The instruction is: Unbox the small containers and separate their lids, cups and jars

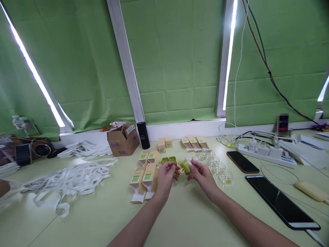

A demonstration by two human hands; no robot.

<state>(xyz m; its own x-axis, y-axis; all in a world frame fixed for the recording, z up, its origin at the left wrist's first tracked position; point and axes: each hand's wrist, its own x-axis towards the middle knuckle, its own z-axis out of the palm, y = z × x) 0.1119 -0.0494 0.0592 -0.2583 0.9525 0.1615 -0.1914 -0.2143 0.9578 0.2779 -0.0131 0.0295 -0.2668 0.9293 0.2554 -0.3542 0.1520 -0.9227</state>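
My right hand (203,174) grips a small glossy green case (186,166) between thumb and fingers, just above the table. Close beside it, my left hand (166,175) has its fingers curled in a pinch; what they hold, if anything, is too small to make out. Pale yellow-green loops (181,168) show between the hands, partly behind the fingers. Beyond them sit more green cases (169,159) and small white pieces (191,159). Kraft boxes with green labels (147,176) stand left of my left hand, their white flaps open. Clear plastic shells with yellow dots (217,167) lie right of my right hand.
White straps (74,178) lie heaped at left, near another person's hand (4,188). A cardboard carton (123,140) and a black cylinder (143,135) stand behind. Two phones (281,202), a power strip (267,156) and cables lie at right. More kraft boxes (195,144) line the back.
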